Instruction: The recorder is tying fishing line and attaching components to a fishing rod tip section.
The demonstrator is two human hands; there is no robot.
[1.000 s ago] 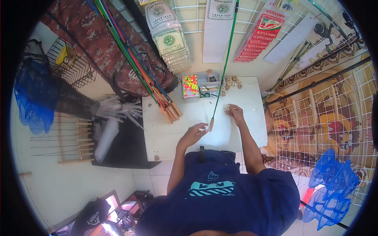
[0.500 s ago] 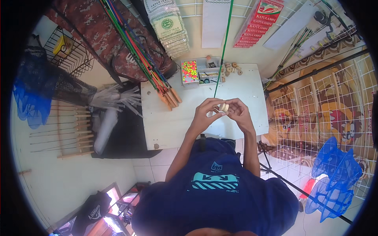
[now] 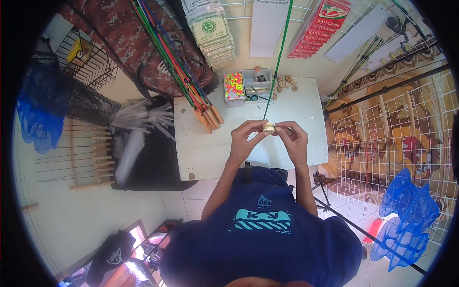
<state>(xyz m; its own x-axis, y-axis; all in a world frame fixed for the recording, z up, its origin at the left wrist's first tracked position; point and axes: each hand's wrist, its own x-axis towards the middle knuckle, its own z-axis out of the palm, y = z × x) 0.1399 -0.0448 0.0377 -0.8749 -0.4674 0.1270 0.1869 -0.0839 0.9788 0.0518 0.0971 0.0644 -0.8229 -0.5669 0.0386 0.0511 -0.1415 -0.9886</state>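
Note:
Between my two hands, over the near part of the white table (image 3: 201, 158), is a small pale wooden spool (image 3: 268, 128). My left hand (image 3: 246, 138) pinches it from the left with thumb and fingers. From the right, my right hand (image 3: 292, 137) grips its other side with the fingertips. A green fishing rod (image 3: 276, 79) rises behind the spool, its low end close to my fingers; whether it touches them I cannot tell. Several similar wooden spools (image 3: 287, 82) lie at the table's far side.
A grey compartment box (image 3: 252, 98) with bright beads (image 3: 234, 85) stands at the back of the table. Left of it lean several rods with wooden handles (image 3: 208, 118). Wire grid (image 3: 354, 153) and blue nets (image 3: 406, 210) are on the right; a black mesh net (image 3: 88, 103) hangs left.
The spool has turned in my fingers, now showing its rim more level. Both hands have shifted slightly, and the whole view has moved a little.

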